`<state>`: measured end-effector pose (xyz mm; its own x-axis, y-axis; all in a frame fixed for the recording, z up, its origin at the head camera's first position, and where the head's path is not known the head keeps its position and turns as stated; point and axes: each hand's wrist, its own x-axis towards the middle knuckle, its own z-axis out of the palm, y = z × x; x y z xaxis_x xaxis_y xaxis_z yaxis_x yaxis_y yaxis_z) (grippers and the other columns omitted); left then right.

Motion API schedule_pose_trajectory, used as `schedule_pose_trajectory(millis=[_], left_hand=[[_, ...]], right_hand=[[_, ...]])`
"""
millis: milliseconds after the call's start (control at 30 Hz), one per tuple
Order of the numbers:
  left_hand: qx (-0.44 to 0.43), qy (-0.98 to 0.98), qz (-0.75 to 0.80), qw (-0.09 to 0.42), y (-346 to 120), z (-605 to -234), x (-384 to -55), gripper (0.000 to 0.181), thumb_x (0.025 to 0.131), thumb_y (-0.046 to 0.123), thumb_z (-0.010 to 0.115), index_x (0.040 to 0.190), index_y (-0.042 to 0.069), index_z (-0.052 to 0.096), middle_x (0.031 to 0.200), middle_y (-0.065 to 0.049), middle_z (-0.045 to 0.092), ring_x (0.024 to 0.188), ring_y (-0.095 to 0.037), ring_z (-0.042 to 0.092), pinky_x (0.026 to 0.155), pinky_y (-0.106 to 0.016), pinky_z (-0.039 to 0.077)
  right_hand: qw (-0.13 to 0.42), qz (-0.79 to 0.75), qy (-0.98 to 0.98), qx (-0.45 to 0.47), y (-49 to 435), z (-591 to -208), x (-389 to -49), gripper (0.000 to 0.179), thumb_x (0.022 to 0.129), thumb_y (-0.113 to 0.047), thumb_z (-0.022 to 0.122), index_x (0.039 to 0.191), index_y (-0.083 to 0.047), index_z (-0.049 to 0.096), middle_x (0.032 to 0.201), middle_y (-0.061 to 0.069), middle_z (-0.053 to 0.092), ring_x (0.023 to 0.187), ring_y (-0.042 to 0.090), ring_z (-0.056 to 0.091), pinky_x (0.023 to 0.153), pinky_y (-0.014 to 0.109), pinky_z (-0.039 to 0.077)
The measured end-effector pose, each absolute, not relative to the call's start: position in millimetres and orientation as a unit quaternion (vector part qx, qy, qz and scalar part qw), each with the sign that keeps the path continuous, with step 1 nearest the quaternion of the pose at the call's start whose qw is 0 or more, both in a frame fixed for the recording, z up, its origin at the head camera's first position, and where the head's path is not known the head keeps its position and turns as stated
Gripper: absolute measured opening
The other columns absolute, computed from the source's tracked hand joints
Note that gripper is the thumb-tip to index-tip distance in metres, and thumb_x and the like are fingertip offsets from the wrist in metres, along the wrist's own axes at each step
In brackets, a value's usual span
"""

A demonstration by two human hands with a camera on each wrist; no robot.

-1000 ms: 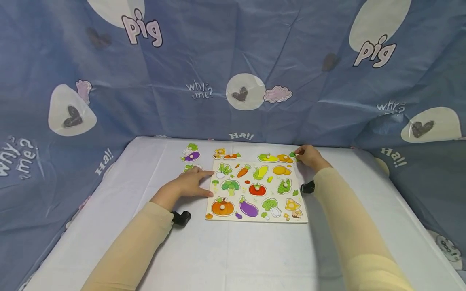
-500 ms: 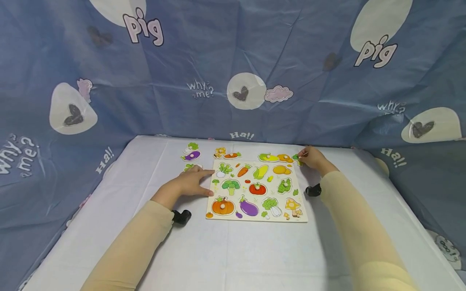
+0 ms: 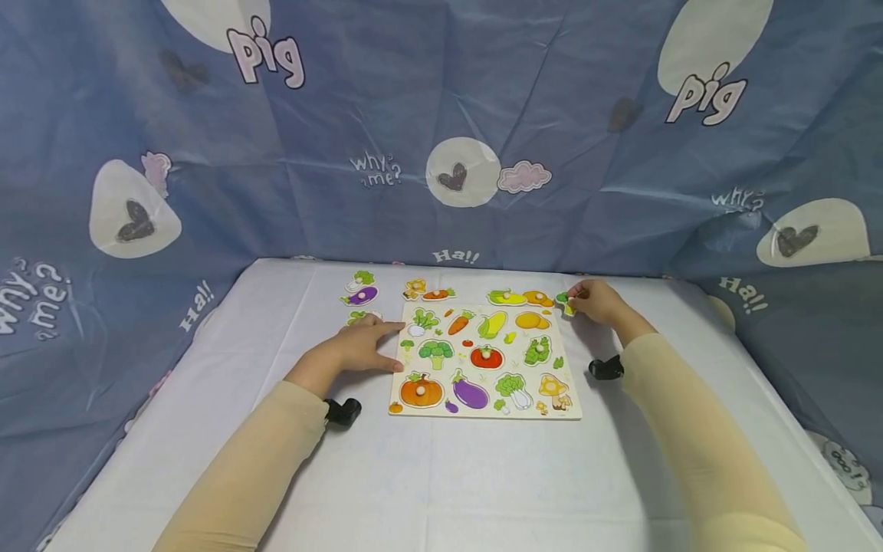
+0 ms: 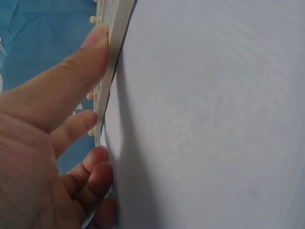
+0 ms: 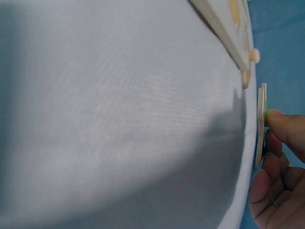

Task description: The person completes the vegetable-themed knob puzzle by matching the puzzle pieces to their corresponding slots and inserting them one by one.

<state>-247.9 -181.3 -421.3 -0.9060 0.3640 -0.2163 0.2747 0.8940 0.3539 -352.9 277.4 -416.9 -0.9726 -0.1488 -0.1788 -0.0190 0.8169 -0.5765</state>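
Note:
My right hand (image 3: 599, 301) pinches a green broccoli puzzle piece (image 3: 565, 303) beyond the board's far right corner. In the right wrist view this piece (image 5: 260, 125) is seen edge-on between thumb and fingers, off the cloth. My left hand (image 3: 359, 347) rests at the left side of the wooden vegetable puzzle board (image 3: 507, 368), thumb and index finger extended against its edge. The left wrist view shows the thumb on the board's side (image 4: 114, 52). Knobbed pumpkin (image 3: 421, 391), tomato (image 3: 487, 357) and leafy green (image 3: 538, 351) pieces sit in the board.
Loose corn (image 3: 507, 297) and potato (image 3: 537, 299) pieces lie behind the board, with mushroom (image 3: 415, 289) and carrot (image 3: 438, 294) pieces left of them. Farther left are bok choy (image 3: 361, 281) and eggplant (image 3: 360, 296) pieces. My left hand partly covers another green-topped piece (image 3: 357, 317).
My right hand has drawn slightly right, away from the potato piece, with the broccoli piece in its fingers, now more visible. The left hand and board stay put.

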Motion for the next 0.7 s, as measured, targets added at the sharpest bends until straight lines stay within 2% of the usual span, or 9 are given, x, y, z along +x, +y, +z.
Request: schedule_pose_trajectory(millis=[233, 467, 700], left_hand=[[0.165, 0.963, 0.160, 0.143, -181, -420, -248, 0.091, 0.079, 0.057, 0.079, 0.154, 0.021, 0.042, 0.132, -0.019, 0.047, 0.117, -0.033, 0.048, 0.104, -0.056, 0.038], [0.163, 0.962, 0.162, 0.144, -180, -418, -246, 0.091, 0.079, 0.056, 0.079, 0.154, 0.021, 0.042, 0.133, -0.020, 0.047, 0.118, -0.034, 0.048, 0.104, -0.056, 0.038], [0.163, 0.963, 0.159, 0.143, -180, -419, -247, 0.092, 0.078, 0.057, 0.079, 0.154, 0.021, 0.042, 0.132, -0.019, 0.048, 0.118, -0.034, 0.048, 0.105, -0.056, 0.038]], right_hand=[[0.110, -0.314, 0.941, -0.055, 274, -409, -338, 0.019, 0.103, -0.014, 0.057, 0.113, 0.001, 0.060, 0.103, 0.014, 0.060, 0.091, 0.026, 0.054, 0.078, 0.036, 0.045], [0.105, -0.317, 0.938, -0.093, 266, -405, -323, 0.020, 0.102, -0.014, 0.058, 0.113, 0.002, 0.063, 0.099, 0.013, 0.062, 0.090, 0.029, 0.058, 0.074, 0.036, 0.047], [0.107, -0.322, 0.934, -0.113, 252, -403, -309, 0.019, 0.101, -0.014, 0.060, 0.113, 0.001, 0.064, 0.099, 0.012, 0.062, 0.089, 0.026, 0.057, 0.074, 0.034, 0.047]])
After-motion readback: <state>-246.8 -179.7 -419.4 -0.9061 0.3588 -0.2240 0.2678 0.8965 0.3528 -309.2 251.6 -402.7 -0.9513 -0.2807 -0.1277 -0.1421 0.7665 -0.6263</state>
